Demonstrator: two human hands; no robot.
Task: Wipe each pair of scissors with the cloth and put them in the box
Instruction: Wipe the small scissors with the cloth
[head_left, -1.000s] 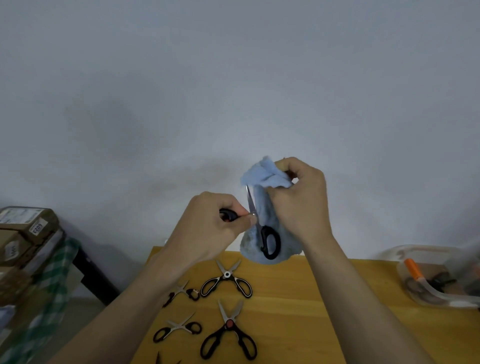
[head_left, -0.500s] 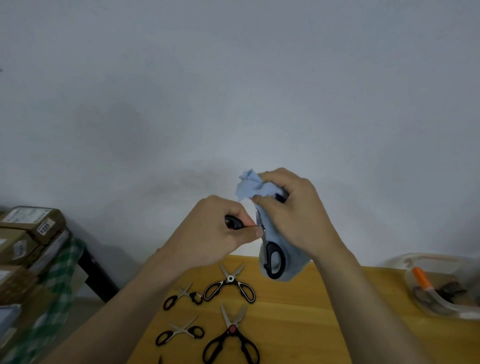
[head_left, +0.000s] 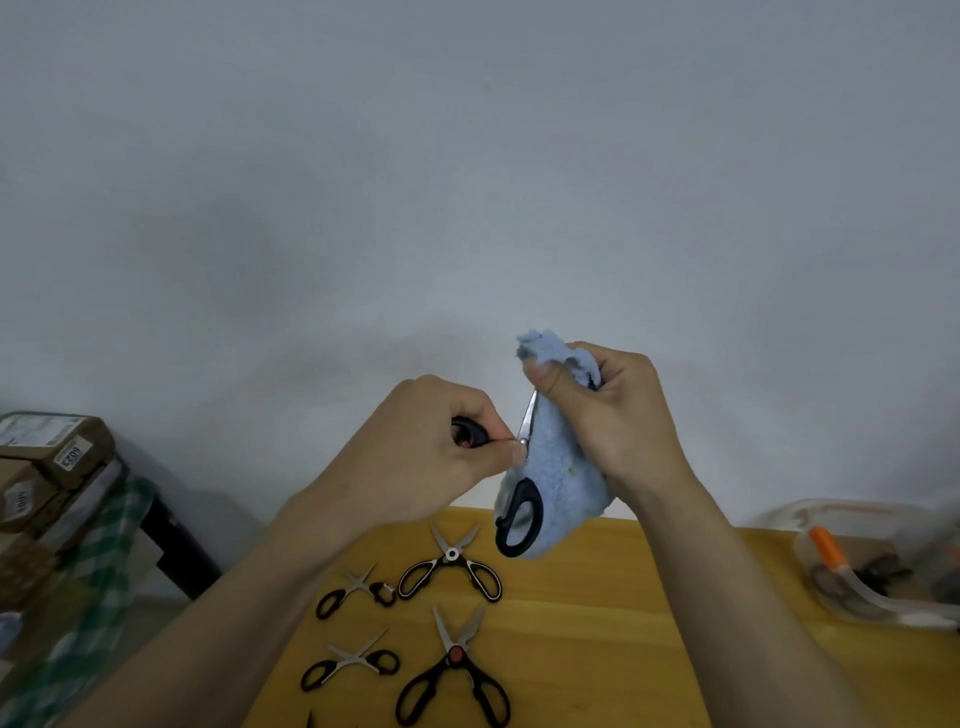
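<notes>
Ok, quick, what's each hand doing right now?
Left hand: closed, gripping a handle of the open scissors.
Right hand: closed, holding the blue cloth round a blade.

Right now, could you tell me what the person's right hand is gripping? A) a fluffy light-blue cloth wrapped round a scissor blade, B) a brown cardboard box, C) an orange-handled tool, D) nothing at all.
A: the right hand grips the fluffy light-blue cloth bunched round a blade of the black-handled scissors, while the left hand holds the other handle.
</notes>
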